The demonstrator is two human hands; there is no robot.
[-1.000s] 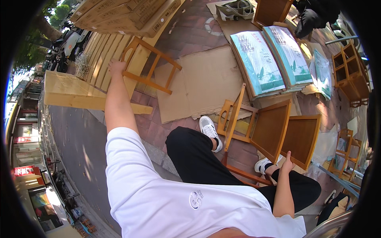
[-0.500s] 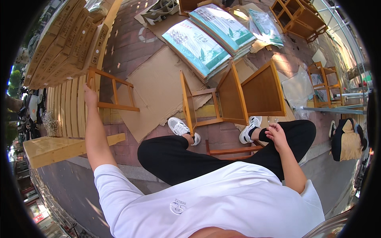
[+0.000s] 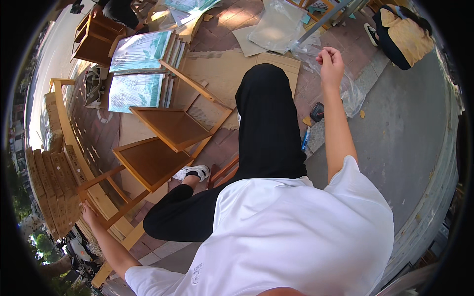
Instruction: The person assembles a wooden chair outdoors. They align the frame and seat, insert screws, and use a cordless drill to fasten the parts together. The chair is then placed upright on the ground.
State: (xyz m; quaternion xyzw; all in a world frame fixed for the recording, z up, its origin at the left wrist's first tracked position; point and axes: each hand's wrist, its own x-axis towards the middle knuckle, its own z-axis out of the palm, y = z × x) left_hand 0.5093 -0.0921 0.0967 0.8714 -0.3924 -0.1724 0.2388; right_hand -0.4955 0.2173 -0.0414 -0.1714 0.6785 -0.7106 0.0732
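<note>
My left hand [image 3: 89, 215] is closed on the end of an open wooden frame with crossbars [image 3: 127, 208], held at the left beside a wooden bench. Two brown panels edged in orange wood, a nearer one [image 3: 153, 163] and a farther one [image 3: 170, 126], stand joined to wooden bars in front of my legs. My right hand [image 3: 331, 65] is raised past my right knee, above the plastic sheeting on the pavement. Its thumb and fingers are pinched together; whatever may be between them is too small to make out.
Stacked cardboard boxes [image 3: 52, 190] stand on the bench at left. Wrapped panel packs [image 3: 136, 92] lie on cardboard ahead. A black power tool [image 3: 317, 112] and a blue tube [image 3: 305, 138] lie right of my knee. Other people are at upper right [image 3: 405, 42] and upper left [image 3: 121, 11].
My view has swung to the right. My right hand has moved from over my knee out to the right, still pinched. My left hand keeps hold of the wooden frame.
</note>
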